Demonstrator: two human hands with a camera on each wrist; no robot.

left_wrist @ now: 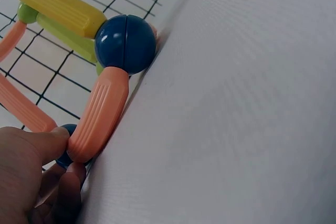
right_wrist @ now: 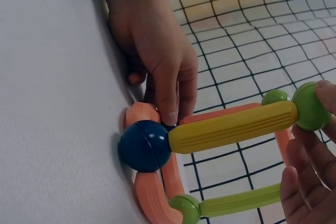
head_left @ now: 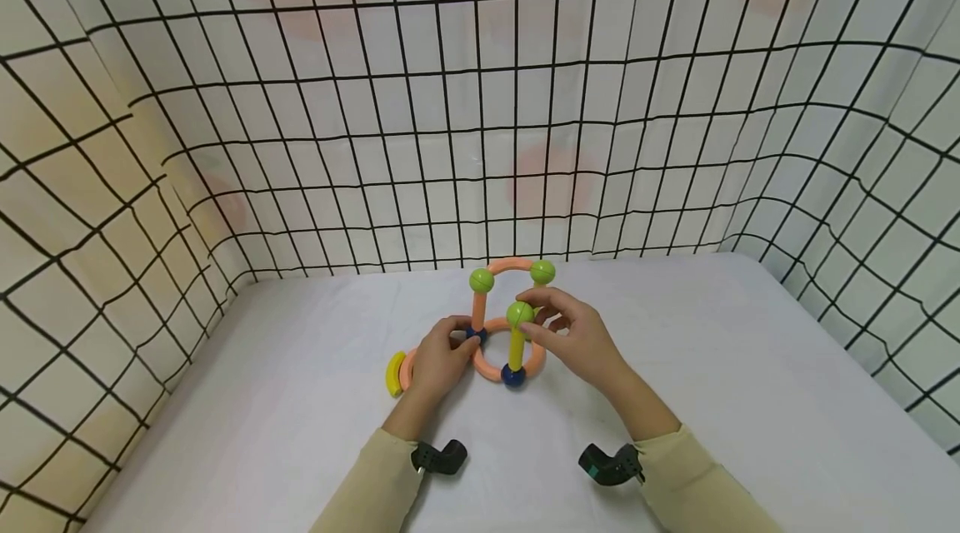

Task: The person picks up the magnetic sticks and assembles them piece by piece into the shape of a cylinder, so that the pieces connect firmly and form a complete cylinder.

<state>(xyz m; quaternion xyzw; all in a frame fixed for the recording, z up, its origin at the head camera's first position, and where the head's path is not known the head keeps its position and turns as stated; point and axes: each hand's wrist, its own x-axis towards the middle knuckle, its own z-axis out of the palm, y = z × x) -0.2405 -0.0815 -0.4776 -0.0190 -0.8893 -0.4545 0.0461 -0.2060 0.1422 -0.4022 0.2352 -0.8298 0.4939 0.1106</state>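
A frame of coloured rods and balls stands on the white table. Its base is a ring of orange curved rods (head_left: 487, 369) joined by balls. My left hand (head_left: 438, 358) pinches the dark blue ball (head_left: 476, 336) on the ring's left side, below an upright orange rod (head_left: 478, 312). With thumb and fingers, my right hand (head_left: 573, 337) holds the green ball (right_wrist: 311, 106) on top of an upright yellow rod (right_wrist: 233, 127). That rod meets the front blue ball (right_wrist: 144, 146) at its foot. A light green rod (right_wrist: 241, 200) is partly hidden behind my right hand.
Left of my left hand lie a yellow curved piece (head_left: 394, 373) and an orange curved piece (head_left: 407, 370), partly covered by the hand. Behind the frame, an orange arc (head_left: 512, 264) joins two green balls. Black wire mesh (head_left: 480, 137) rises around the table's back and sides.
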